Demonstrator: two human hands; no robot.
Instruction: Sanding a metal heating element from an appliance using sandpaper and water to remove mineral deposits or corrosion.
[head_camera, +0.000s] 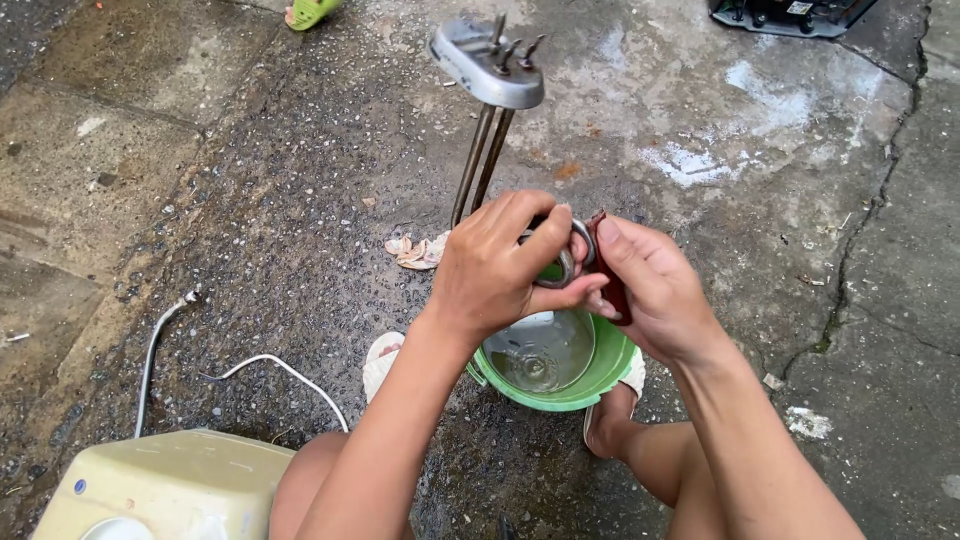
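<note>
Just above the green bowl (600, 385), left hand (497, 268) clamps the heating element's loop (568, 262) while right hand (645, 285) pinches a dark scrubbing pad (612, 290)—scouring, apparently, needing firm strokes.

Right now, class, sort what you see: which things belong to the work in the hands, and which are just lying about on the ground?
In use:
left hand on the heating element
right hand holding a dark red tool
green bucket of water beneath

Lying about:
cream casing
white cable
crumpled rag
dark equipment, top edge
green object, top edge
</note>
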